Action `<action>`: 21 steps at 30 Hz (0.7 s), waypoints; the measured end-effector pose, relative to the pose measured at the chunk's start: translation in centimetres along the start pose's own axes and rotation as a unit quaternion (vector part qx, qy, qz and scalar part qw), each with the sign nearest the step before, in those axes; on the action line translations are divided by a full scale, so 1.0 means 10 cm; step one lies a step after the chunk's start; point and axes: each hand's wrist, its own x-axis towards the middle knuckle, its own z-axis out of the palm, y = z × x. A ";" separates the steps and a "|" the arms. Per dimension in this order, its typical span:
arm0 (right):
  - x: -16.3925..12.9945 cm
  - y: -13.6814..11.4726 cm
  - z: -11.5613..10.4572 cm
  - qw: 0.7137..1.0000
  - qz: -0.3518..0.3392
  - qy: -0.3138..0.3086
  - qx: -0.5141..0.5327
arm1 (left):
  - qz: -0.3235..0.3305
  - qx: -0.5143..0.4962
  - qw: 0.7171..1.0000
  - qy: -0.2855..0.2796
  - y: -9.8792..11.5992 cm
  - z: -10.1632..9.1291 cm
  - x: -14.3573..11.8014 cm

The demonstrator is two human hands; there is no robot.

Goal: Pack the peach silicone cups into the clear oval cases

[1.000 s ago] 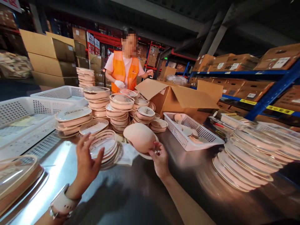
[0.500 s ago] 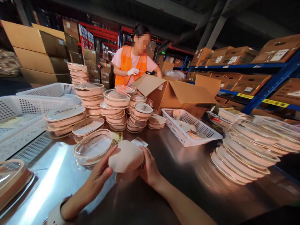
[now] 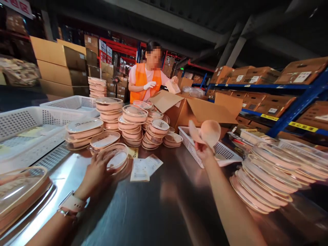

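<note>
Where the bench [image 3: 143,212] carries the small basket [image 3: 191,150], an open carton [image 3: 183,112] stands directly behind this basket and obstructs its far side. Well to the left of the small basket is a large white basket [image 3: 38,150]. To its right and nearer the camera is a leaning stack [image 3: 266,177] of lidded cases. Several case stacks [image 3: 133,131] stand between the two baskets, crowding the left approach. The right hand [image 3: 203,151] is over the small basket, its grip pinching pale pink cups [image 3: 211,132]. The left hand [image 3: 98,167], left of the small basket, touches a clear-lidded oval case [image 3: 120,158], fingers spread; whether its grip pinches the case cannot be determined. Printed leaflets [image 3: 140,171] lie left of the small basket, near the oval case.
</note>
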 end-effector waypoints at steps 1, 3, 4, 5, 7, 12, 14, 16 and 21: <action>0.07 -0.11 -0.02 1.000 0.009 0.010 -0.002 | 0.005 -0.059 0.998 0.001 -0.02 0.00 0.02; 0.02 -0.15 -0.02 0.999 0.037 0.005 -0.012 | -0.002 -0.141 0.990 0.019 0.00 -0.03 0.05; -0.09 -0.07 -0.01 0.998 0.054 -0.009 -0.020 | -0.015 -0.160 0.986 0.030 0.02 -0.05 0.07; -0.24 0.06 0.00 0.996 0.072 -0.033 -0.028 | -0.030 -0.174 0.983 0.039 0.07 -0.08 0.08; -0.59 0.42 0.05 0.989 0.104 -0.100 -0.041 | -0.061 -0.226 0.971 0.053 0.18 -0.14 0.08; -1.31 1.20 0.27 0.927 0.152 -0.340 -0.034 | -0.091 -0.428 0.899 -0.013 0.53 -0.06 -0.07; -1.45 1.33 0.38 0.911 0.173 -0.375 -0.006 | -0.105 -0.540 0.834 -0.039 0.62 0.09 -0.14; -1.53 1.38 0.47 0.911 0.181 -0.370 0.022 | -0.098 -0.611 0.785 -0.027 0.68 0.23 -0.19; -1.62 1.45 0.49 0.891 0.176 -0.406 0.105 | -0.018 -0.505 0.863 0.024 0.63 0.33 -0.27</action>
